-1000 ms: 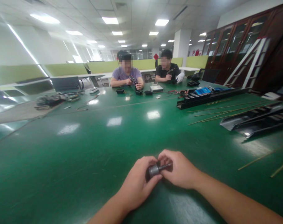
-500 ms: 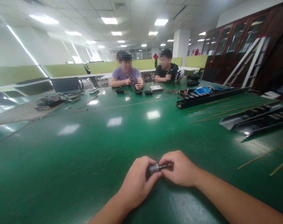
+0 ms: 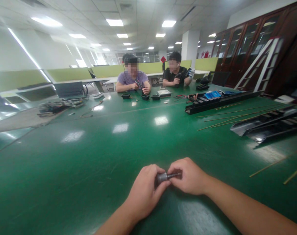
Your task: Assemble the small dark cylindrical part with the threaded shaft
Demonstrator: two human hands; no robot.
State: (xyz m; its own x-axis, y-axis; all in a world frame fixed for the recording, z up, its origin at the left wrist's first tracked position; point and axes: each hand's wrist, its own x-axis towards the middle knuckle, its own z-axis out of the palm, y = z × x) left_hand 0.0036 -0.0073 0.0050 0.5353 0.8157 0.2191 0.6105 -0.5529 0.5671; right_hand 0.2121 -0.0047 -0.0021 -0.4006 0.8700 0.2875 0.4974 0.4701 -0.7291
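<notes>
Low in the head view, my left hand (image 3: 145,191) curls around the thick end of a dark grey metal cylinder with a thin shaft (image 3: 162,177). The shaft points right, toward my right hand (image 3: 189,176), whose thumb and fingers pinch around it. Part of the thick end is hidden in my left palm, and the right fingers cover some of the shaft. Both hands are close together just over the green tabletop (image 3: 101,156). The exact kind of part is too small to make out.
Long black metal channels (image 3: 273,127) and thin yellowish rods (image 3: 226,123) lie at the right. Across the table, two people sit holding dark tools, with small black trays (image 3: 145,97) before them. A grey cloth bundle (image 3: 53,107) is at far left.
My right fingers have closed in more tightly around the shaft, and the cylinder has turned slightly in my hands. Across the table, one person's gloved hand has risen with a dark tool.
</notes>
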